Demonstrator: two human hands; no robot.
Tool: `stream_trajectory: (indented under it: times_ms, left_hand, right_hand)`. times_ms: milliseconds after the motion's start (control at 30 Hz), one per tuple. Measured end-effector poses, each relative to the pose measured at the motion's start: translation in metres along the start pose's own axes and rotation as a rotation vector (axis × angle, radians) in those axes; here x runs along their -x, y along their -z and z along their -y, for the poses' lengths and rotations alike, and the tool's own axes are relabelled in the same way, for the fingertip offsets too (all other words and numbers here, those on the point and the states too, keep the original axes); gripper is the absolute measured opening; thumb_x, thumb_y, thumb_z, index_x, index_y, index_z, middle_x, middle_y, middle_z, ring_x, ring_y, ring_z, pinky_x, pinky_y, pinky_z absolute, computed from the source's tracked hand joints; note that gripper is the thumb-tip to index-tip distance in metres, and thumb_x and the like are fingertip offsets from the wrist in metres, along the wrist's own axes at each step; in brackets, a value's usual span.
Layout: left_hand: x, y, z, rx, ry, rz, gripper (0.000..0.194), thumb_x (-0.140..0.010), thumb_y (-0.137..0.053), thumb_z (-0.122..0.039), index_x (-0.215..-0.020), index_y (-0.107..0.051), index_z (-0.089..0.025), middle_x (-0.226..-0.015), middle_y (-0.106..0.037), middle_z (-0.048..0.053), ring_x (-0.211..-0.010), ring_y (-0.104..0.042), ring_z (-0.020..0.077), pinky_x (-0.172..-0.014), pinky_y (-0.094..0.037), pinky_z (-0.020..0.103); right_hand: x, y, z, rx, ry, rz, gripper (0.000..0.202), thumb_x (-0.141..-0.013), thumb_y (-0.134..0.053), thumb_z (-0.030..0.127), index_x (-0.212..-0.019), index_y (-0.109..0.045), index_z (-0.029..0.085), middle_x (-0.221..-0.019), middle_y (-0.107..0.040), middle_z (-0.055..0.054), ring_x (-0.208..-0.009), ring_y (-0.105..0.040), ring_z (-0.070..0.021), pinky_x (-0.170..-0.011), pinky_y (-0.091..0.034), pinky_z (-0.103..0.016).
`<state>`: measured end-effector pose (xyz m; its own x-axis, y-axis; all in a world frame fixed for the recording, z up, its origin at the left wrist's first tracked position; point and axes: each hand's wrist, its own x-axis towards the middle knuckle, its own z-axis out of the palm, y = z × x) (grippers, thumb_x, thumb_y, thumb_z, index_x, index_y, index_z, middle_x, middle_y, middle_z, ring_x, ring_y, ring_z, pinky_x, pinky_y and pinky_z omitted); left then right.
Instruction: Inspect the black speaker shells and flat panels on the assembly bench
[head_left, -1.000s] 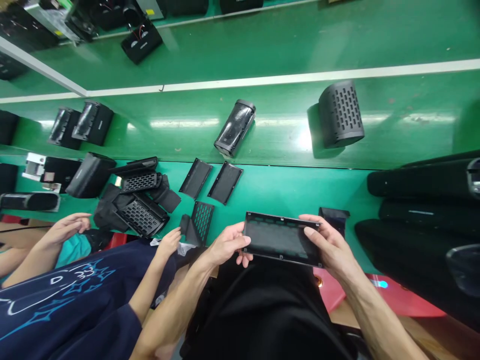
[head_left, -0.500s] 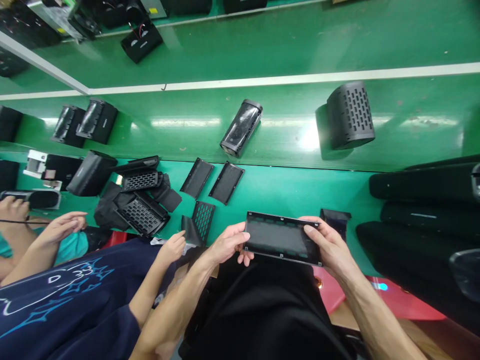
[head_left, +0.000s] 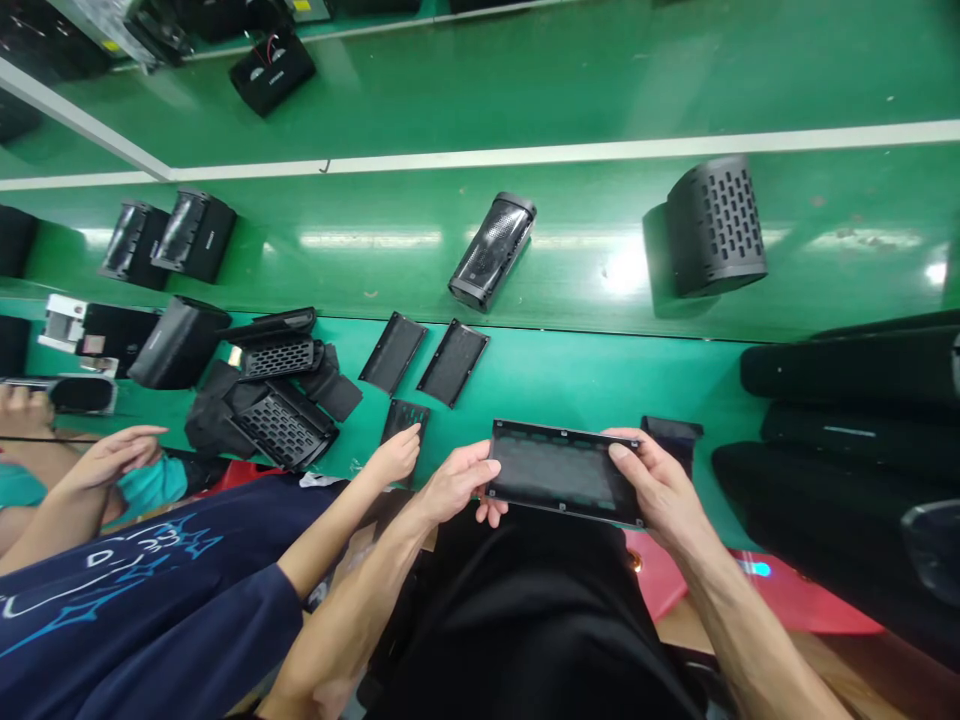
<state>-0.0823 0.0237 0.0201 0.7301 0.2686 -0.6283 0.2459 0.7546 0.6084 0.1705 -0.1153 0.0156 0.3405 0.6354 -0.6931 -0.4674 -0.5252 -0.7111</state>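
Note:
Between my two hands I hold a black rectangular speaker grille panel (head_left: 564, 474), its framed side with small corner and edge posts facing up. My left hand (head_left: 459, 482) pinches its left end, thumb on top. Closed around the right end is my right hand (head_left: 660, 482), thumb on the upper corner and fingers behind. Beyond my left hand, two similar panels, one (head_left: 453, 363) and another (head_left: 393, 353), lie on the green bench. A co-worker's hand (head_left: 396, 455) rests over a further grille panel (head_left: 409, 412) just left of my left hand.
Black perforated covers (head_left: 285, 425) and dark sheets are piled at the left. A cylindrical speaker (head_left: 493, 250) and a perforated housing (head_left: 718, 228) stand on the conveyor behind. Large black padded shapes (head_left: 847, 430) crowd the right side. A dark flat piece (head_left: 673, 440) lies behind my right hand.
The co-worker's hand has moved right and up onto the grille panel beside me, where a dark sheet stood bent up before. My hands keep the same hold on the panel.

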Motion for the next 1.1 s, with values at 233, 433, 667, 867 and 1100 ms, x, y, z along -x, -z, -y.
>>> stream_trajectory:
  times_ms: [233, 433, 667, 867, 1100]
  left_hand:
    - [0.005, 0.002, -0.001, -0.124, -0.069, 0.001, 0.047, -0.093, -0.068, -0.058, -0.110, -0.059, -0.015, -0.067, -0.072, 0.004, -0.048, -0.067, 0.0154, -0.043, -0.043, 0.019]
    - [0.009, 0.001, -0.005, -0.222, -0.098, -0.015, 0.038, -0.098, -0.063, -0.053, -0.110, -0.063, -0.017, -0.070, -0.073, 0.005, -0.052, -0.066, 0.0156, -0.048, -0.045, 0.022]
    - [0.006, 0.007, -0.001, -0.230, -0.122, 0.009, 0.042, -0.098, -0.063, -0.056, -0.107, -0.061, -0.015, -0.068, -0.071, 0.004, -0.051, -0.067, 0.0145, -0.048, -0.046, 0.020]
    - [0.005, 0.009, 0.001, -0.183, -0.110, 0.020, 0.049, -0.095, -0.065, -0.059, -0.114, -0.061, -0.014, -0.070, -0.072, 0.004, -0.052, -0.068, 0.0149, -0.046, -0.045, 0.019]
    - [0.007, 0.005, -0.003, -0.159, -0.086, -0.018, 0.041, -0.096, -0.064, -0.054, -0.107, -0.061, -0.015, -0.069, -0.071, 0.004, -0.052, -0.067, 0.0148, -0.048, -0.046, 0.021]
  right_hand:
    - [0.005, 0.011, -0.004, 0.093, 0.100, 0.062, 0.034, -0.092, -0.077, 0.054, -0.118, -0.070, 0.033, -0.097, -0.071, -0.002, -0.080, -0.064, -0.0231, -0.073, -0.053, -0.035]
    - [0.007, 0.013, -0.003, 0.236, 0.226, 0.013, 0.031, -0.092, -0.077, 0.052, -0.115, -0.072, 0.031, -0.099, -0.069, -0.003, -0.080, -0.058, -0.0219, -0.072, -0.047, -0.033]
    - [0.004, 0.009, 0.001, 0.214, 0.183, 0.018, 0.036, -0.090, -0.078, 0.055, -0.115, -0.072, 0.031, -0.099, -0.073, -0.005, -0.079, -0.062, -0.0238, -0.071, -0.051, -0.036]
    - [0.003, 0.009, 0.001, 0.194, 0.171, 0.026, 0.040, -0.087, -0.081, 0.055, -0.118, -0.072, 0.032, -0.099, -0.074, -0.005, -0.082, -0.065, -0.0261, -0.075, -0.054, -0.039]
    - [-0.003, 0.008, -0.006, 0.175, 0.165, 0.016, 0.037, -0.088, -0.080, 0.053, -0.117, -0.073, 0.032, -0.095, -0.073, -0.004, -0.079, -0.065, -0.0249, -0.072, -0.054, -0.037]
